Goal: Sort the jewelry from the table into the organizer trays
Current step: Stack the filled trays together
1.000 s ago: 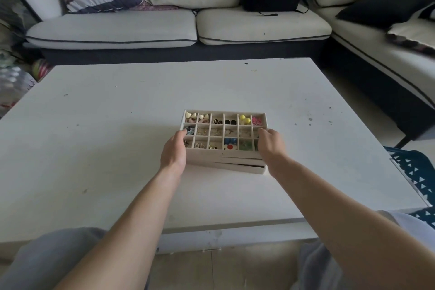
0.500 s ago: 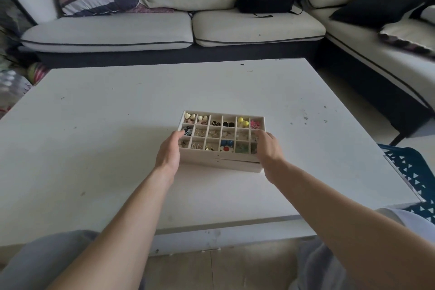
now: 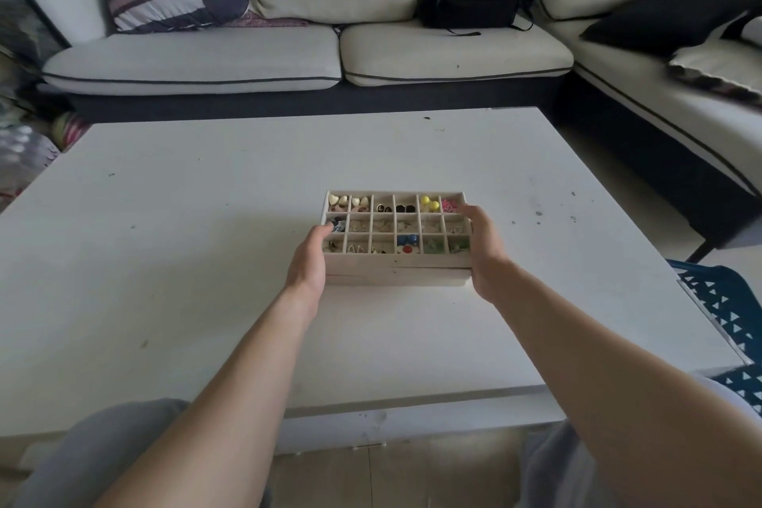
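Head: upper tray [image 3: 396, 260] covers lower tray [image 3: 398, 280]; jewelry [image 3: 406, 243] indistinct

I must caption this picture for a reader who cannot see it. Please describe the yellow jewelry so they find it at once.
On the white table sits an organizer tray with small cells. In its far row, second cell from the right, lies the yellow jewelry: two round pieces, the only yellow ones, between black pieces and a pink one.
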`<state>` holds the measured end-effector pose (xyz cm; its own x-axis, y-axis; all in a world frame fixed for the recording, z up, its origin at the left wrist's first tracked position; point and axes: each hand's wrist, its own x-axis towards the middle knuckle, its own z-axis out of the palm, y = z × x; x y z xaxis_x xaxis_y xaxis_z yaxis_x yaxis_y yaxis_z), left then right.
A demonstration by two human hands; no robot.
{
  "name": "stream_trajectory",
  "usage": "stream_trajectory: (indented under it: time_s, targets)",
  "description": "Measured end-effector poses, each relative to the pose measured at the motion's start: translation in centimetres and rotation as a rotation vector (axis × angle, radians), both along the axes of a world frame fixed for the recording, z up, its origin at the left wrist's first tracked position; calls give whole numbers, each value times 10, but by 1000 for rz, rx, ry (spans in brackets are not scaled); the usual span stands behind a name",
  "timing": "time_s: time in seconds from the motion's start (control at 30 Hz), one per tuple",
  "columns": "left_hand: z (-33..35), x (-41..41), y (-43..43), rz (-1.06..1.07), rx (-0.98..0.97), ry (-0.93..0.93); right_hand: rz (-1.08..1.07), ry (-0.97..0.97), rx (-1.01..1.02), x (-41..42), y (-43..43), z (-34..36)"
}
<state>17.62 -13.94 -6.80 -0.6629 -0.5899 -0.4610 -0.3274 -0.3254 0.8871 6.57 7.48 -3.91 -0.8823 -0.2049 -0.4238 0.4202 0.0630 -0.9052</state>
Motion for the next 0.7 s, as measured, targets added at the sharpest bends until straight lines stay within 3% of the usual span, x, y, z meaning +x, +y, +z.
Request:
stream_trajectory:
  time_s: [0.4,0.7]
  targets:
    - [10,-53,-12,-27,1,50,-33,30,25,-58,-23,5]
    - [-4,-99,-47,-105,-88,26,68,20,3,-141,-40,-39]
